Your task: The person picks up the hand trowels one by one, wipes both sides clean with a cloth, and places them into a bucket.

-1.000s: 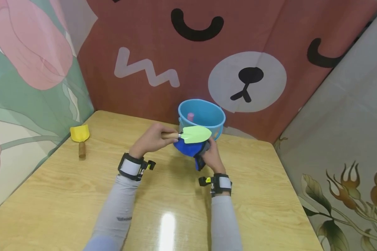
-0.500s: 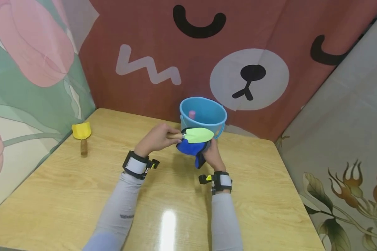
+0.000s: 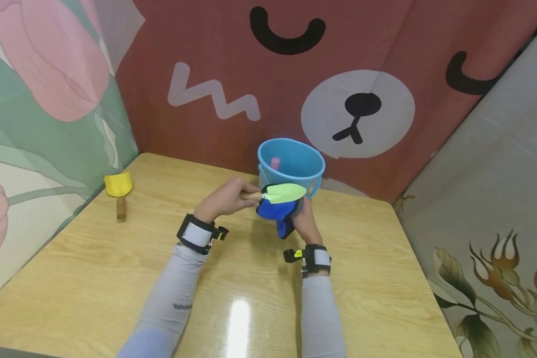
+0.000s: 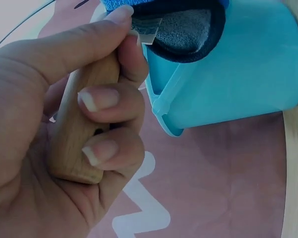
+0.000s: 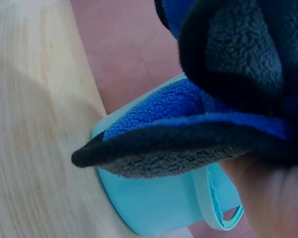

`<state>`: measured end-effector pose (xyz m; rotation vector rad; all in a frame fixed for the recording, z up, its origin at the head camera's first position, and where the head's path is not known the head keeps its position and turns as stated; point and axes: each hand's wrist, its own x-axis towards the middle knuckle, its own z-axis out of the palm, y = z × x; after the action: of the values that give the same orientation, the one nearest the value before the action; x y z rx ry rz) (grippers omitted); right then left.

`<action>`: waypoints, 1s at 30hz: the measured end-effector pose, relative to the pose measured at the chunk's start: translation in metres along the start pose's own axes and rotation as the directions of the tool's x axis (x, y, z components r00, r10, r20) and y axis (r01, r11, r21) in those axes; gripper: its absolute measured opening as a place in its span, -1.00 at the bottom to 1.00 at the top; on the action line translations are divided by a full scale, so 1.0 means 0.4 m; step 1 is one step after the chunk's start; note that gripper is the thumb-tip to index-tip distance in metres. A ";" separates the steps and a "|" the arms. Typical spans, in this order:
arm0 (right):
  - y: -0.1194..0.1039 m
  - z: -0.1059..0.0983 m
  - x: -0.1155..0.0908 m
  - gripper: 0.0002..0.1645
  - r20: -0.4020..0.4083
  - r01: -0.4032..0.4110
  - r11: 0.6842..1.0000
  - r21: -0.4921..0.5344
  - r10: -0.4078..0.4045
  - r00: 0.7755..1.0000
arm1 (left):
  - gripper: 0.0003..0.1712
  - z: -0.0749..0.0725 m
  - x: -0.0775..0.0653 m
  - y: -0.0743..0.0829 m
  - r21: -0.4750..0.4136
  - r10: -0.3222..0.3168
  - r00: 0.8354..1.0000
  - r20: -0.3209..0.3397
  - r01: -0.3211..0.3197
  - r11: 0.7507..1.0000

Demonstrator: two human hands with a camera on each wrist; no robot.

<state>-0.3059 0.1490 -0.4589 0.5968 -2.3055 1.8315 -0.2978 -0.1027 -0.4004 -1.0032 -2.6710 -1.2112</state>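
Observation:
In the head view, my left hand [image 3: 227,201] grips the wooden handle [image 4: 79,144] of a garden trowel with a pale green blade [image 3: 287,193]. The left wrist view shows fingers curled round that handle, thumb laid along it. Under the blade is a cloth [image 3: 275,211], blue on one side, grey on the other, with dark edging. My right hand [image 3: 306,223] holds this cloth from the right side, its fingers mostly hidden by the folds. Cloth and blade overlap the front of a light blue bucket [image 4: 243,64] in the head view.
The bucket stands at the table's back edge with a pink object [image 3: 275,163] inside. A yellow toy shovel [image 3: 118,185] with a wooden handle lies at the far left of the wooden table [image 3: 367,278]. Printed curtains [image 3: 206,40] rise behind and at both sides.
The head view has shifted slightly. The trowel blade and cloth have moved a little to the right, while both hands keep their holds. The bucket and yellow shovel stay in place.

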 end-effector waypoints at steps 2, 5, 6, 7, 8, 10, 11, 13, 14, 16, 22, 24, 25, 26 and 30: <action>-0.023 0.002 -0.009 -0.64 0.000 0.009 1.000 -0.013 -0.009 1.000 | -0.82 0.001 0.000 -0.001 -0.001 0.001 1.000 0.005 -0.001 1.000; -0.049 0.004 -0.018 -0.63 -0.002 0.017 1.000 -0.022 -0.017 1.000 | -0.89 0.001 0.000 -0.003 0.002 0.007 1.000 0.009 -0.007 1.000; -0.049 0.004 -0.019 -0.63 -0.005 0.018 1.000 -0.018 -0.018 1.000 | -0.89 0.001 0.001 -0.003 0.003 0.008 1.000 0.008 -0.009 1.000; -0.050 0.004 -0.019 -0.63 -0.010 0.023 1.000 -0.016 -0.023 1.000 | -0.88 0.001 0.001 -0.005 0.003 0.010 1.000 0.007 -0.010 1.000; -0.049 0.003 -0.018 -0.64 -0.013 0.025 1.000 -0.009 -0.026 1.000 | -0.90 0.000 0.002 -0.006 0.002 0.012 1.000 0.007 -0.012 1.000; -0.047 0.001 -0.015 -0.64 -0.019 0.027 1.000 0.009 -0.027 0.999 | -0.90 -0.001 0.003 -0.009 -0.003 0.010 1.000 0.005 -0.010 1.000; -0.046 0.001 -0.014 -0.63 -0.022 0.029 0.999 0.018 -0.029 0.999 | -0.90 -0.002 0.003 -0.010 -0.005 0.008 1.000 0.004 -0.008 1.000; -0.045 -0.001 -0.012 -0.61 -0.024 0.030 0.999 0.032 -0.029 0.999 | -0.90 -0.004 0.002 -0.013 -0.011 0.000 1.000 0.003 0.000 1.000; -0.045 -0.002 -0.012 -0.60 -0.026 0.027 0.999 0.039 -0.026 0.999 | -0.90 -0.005 0.000 -0.014 -0.013 -0.004 1.000 0.002 0.004 1.000; -0.045 -0.005 -0.013 -0.57 -0.032 0.018 0.999 0.045 -0.017 0.999 | -0.94 -0.007 -0.002 -0.017 -0.012 -0.008 1.000 0.004 0.008 1.000; -0.034 -0.018 -0.016 -0.57 -0.053 -0.002 0.998 0.063 0.005 0.999 | -0.88 -0.010 -0.010 -0.025 0.009 0.001 1.000 0.005 -0.001 1.000; -0.014 -0.021 -0.009 -0.56 -0.062 0.008 0.997 0.072 -0.003 0.998 | -0.86 -0.010 -0.011 -0.026 0.013 0.000 1.000 0.006 0.000 1.000; -0.004 -0.022 -0.006 -0.57 -0.067 0.014 0.997 0.073 -0.010 0.998 | -0.86 -0.011 -0.011 -0.026 0.015 -0.002 1.000 0.006 0.002 1.000; 0.007 -0.023 -0.002 -0.56 -0.072 0.020 0.997 0.071 -0.015 0.997 | -0.88 -0.012 -0.011 -0.026 0.018 -0.006 1.000 0.006 0.006 1.000; 0.030 -0.026 0.006 -0.53 -0.093 0.042 0.997 0.063 -0.036 0.995 | -0.94 -0.017 -0.011 -0.024 0.017 -0.029 1.000 0.006 0.029 0.999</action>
<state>-0.3142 0.1604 -0.4664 0.5499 -2.1682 1.8815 -0.3013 -0.1144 -0.4030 -0.9718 -2.7050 -1.1909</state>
